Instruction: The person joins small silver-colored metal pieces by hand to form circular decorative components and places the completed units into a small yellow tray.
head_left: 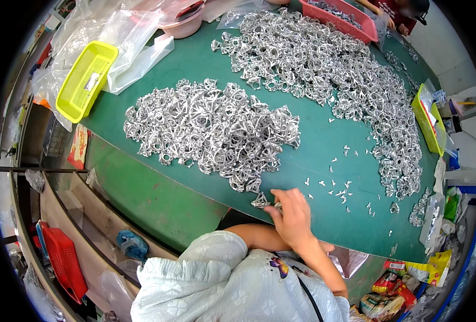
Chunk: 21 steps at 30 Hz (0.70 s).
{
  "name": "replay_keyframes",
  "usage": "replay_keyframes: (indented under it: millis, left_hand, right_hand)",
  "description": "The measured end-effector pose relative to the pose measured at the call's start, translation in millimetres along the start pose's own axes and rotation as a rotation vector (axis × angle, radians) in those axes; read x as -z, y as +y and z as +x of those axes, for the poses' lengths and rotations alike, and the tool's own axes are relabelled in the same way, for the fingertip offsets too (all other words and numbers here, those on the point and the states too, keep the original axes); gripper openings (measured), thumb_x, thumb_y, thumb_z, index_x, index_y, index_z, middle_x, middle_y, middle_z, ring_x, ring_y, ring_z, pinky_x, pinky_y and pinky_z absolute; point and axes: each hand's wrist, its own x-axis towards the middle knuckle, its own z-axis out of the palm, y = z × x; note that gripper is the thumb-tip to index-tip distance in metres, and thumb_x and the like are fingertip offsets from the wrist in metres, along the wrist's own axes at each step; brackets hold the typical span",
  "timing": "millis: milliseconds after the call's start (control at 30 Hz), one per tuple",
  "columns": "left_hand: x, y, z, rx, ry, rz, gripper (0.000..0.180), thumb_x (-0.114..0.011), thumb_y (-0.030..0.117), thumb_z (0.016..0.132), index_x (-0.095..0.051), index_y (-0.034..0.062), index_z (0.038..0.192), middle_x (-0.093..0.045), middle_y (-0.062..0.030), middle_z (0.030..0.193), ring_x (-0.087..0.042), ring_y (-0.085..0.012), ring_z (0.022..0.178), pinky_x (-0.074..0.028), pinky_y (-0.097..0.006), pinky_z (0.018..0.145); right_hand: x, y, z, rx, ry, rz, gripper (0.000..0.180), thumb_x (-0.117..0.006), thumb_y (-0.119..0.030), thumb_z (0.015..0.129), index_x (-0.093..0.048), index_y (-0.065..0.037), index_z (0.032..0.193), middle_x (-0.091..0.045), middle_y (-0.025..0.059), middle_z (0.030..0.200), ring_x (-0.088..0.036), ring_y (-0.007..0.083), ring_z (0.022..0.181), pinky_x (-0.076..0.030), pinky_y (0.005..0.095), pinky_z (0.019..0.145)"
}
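My right hand (292,217) is above the near table edge, thumb and fingers closed in a pinch. A small silvery metal casting (278,205) shows partly between them. Just left of the fingertips, another openwork metal casting (260,200) rests by the edge. My left forearm crosses beneath the right one. Only a bit of my left hand (327,247) shows beyond the right wrist, its fingers hidden. Ahead and to the left lies a heap of silvery openwork castings (195,126). Small metal bits (347,185) are scattered right of my right hand.
A larger pile of castings (313,61) curves along the far and right sides of the green table (323,145). Yellow-green baskets (66,96) stand left and right. A pink tub (356,29) sits at the back, near another person's arm (371,6). Shelving is lower left.
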Motion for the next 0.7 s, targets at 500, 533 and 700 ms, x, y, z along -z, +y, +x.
replay_keyframes:
  millis: [500, 533, 700]
  left_hand:
    - [-46.0, 15.8, 36.8, -0.134, -0.073, -0.048, 0.022, -0.045, 0.009, 0.088, -0.054, -0.0020, 0.104, -0.060, -0.0133, 0.093, -0.056, -0.0209, 0.083, -0.047, -0.035, 0.075]
    - [-46.8, 15.4, 35.7, -0.134, -0.074, -0.052, 0.022, -0.045, 0.009, 0.088, -0.054, -0.0019, 0.104, -0.060, -0.0133, 0.093, -0.056, -0.0209, 0.083, -0.047, -0.035, 0.075]
    - [-49.2, 12.4, 32.2, -0.128, -0.092, -0.053, 0.022, -0.045, 0.009, 0.088, -0.054, -0.0019, 0.105, -0.060, -0.0130, 0.093, -0.056, -0.0204, 0.084, -0.047, -0.035, 0.075]
  right_hand:
    - [111.1, 44.9, -110.3, -0.601, 0.323, 1.023, 0.057, -0.073, -0.037, 0.071, -0.050, 0.002, 0.106, -0.052, 0.0103, 0.089, -0.050, 0.0156, 0.072, -0.038, 0.0243, 0.055]
    - [121.0, 54.3, -135.0, -0.605, 0.320, 0.994, 0.057, -0.075, -0.037, 0.068, -0.051, 0.003, 0.102, -0.052, 0.0100, 0.085, -0.050, 0.0163, 0.070, -0.039, 0.0250, 0.055]
    - [145.1, 83.6, -243.7, -1.030, 0.079, 0.599, 0.034, -0.075, -0.017, 0.069, -0.060, 0.000, 0.095, -0.060, 0.0015, 0.081, -0.053, 0.0092, 0.069, -0.043, 0.0242, 0.061]
